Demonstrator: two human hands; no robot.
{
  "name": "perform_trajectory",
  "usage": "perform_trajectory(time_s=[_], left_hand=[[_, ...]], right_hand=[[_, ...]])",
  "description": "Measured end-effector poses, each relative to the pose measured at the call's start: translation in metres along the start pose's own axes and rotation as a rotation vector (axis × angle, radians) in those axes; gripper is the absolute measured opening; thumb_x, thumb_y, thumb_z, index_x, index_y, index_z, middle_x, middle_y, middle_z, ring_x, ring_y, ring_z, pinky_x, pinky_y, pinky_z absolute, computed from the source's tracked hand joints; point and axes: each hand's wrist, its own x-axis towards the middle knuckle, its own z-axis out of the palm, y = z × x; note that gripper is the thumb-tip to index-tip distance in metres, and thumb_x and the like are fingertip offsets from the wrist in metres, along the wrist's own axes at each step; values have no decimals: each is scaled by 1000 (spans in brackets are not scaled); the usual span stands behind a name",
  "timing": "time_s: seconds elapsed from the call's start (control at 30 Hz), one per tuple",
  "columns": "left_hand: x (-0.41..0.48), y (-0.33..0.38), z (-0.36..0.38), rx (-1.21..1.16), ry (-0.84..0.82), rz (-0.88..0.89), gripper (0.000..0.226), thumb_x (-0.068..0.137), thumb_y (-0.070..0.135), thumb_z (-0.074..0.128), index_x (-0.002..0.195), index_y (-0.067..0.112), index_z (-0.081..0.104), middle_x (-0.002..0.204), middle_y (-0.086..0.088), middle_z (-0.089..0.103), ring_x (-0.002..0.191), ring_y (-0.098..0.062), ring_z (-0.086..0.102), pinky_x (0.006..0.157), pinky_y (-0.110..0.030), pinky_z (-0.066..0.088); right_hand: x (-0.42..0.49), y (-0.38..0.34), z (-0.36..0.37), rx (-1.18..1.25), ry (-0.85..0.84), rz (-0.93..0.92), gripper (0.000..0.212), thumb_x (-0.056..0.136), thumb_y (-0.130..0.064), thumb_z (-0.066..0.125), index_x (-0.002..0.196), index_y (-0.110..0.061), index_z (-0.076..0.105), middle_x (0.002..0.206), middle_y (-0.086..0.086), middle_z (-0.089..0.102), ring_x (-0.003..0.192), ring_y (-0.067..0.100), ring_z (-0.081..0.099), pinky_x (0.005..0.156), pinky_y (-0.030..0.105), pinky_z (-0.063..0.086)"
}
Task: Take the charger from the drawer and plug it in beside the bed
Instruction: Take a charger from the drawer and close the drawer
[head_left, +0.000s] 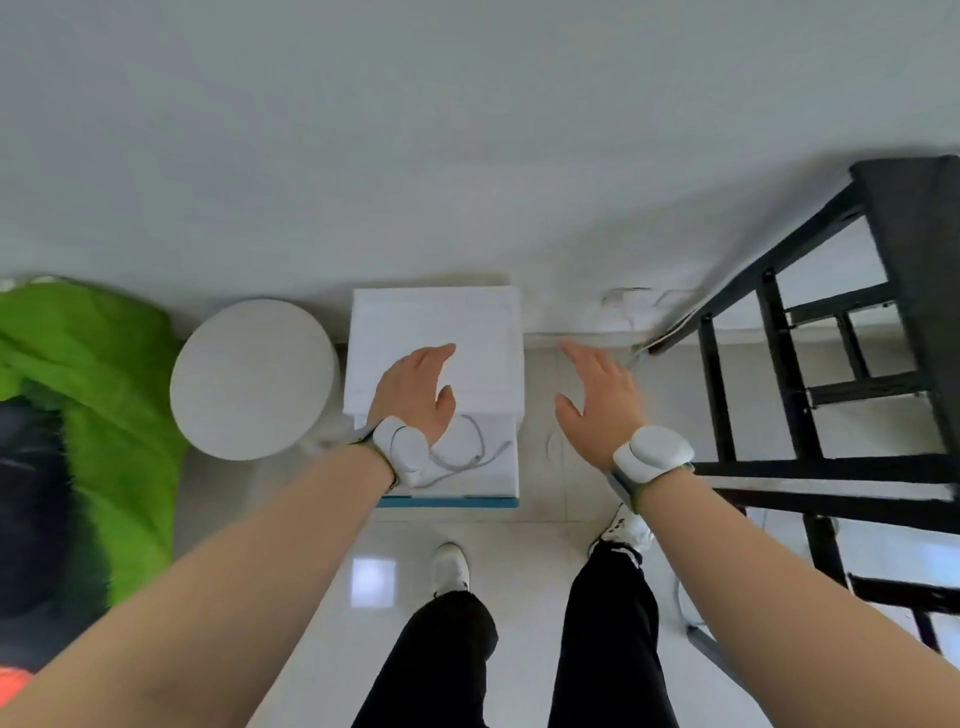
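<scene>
Drawer (448, 501) of the white bedside cabinet (434, 317) is pulled open, and the charger (475, 464) lies inside it as a loose loop of grey-white cable. The plug end isn't clear, partly under the left wrist. Left hand (415, 395) hovers flat over the cabinet's front edge, fingers straight and together, gripping nothing. Right hand (597, 405) is spread open over the floor tiles (550, 488) just right of the cabinet, also empty, so 0 of 2 hands is on the charger. I'd say the pick hasn't started. Risks: grabbing the cable mid-loop could drag the rest against the drawer rim or leave the plug dangling. The looks-like-a-socket patch (630, 299) low on the wall is blurred and seems already to have a lead in it, so a free slot isn't confirmed. It's tight against the black metal frame (779, 322), so an elbow or the cable may snag there. The round white stool (253, 378) and green bedding (98, 374) sit left, clear of the route.
</scene>
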Motion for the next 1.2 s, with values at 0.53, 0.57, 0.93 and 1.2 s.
perform_trajectory(time_s=[0.53, 0.57, 0.93, 1.2], left_hand=[[-35, -191, 137, -52, -355, -353, 53, 90, 18, 49, 141, 18, 34, 141, -10, 43, 125, -29, 46, 102, -36, 41], [-29, -197, 150, -52, -370, -357, 54, 90, 18, 50, 142, 17, 34, 142, -10, 41, 125, -29, 45, 102, -36, 41], [47, -251, 233, 124, -406, -309, 62, 88, 17, 54, 143, 21, 26, 150, -12, 23, 130, -35, 34, 104, -40, 38], [74, -269, 256, 348, -431, -215, 58, 88, 18, 54, 139, 8, 29, 134, -19, 37, 115, -35, 44, 90, -33, 37]], right_hand=[[-6, 30, 216, -56, -381, 139, 55, 91, -24, 49, 143, -22, 32, 146, 3, 39, 133, 26, 35, 108, 36, 29], [-2, 37, 229, -58, -396, 149, 55, 91, -25, 49, 143, -22, 32, 146, 3, 39, 133, 25, 35, 108, 36, 29], [66, 83, 333, -203, -545, 140, 48, 92, -27, 46, 139, -19, 38, 144, 9, 37, 128, 30, 37, 103, 39, 36], [119, 93, 380, -495, -577, -42, 39, 88, -26, 53, 126, -16, 49, 129, 11, 45, 115, 31, 44, 86, 37, 39]])
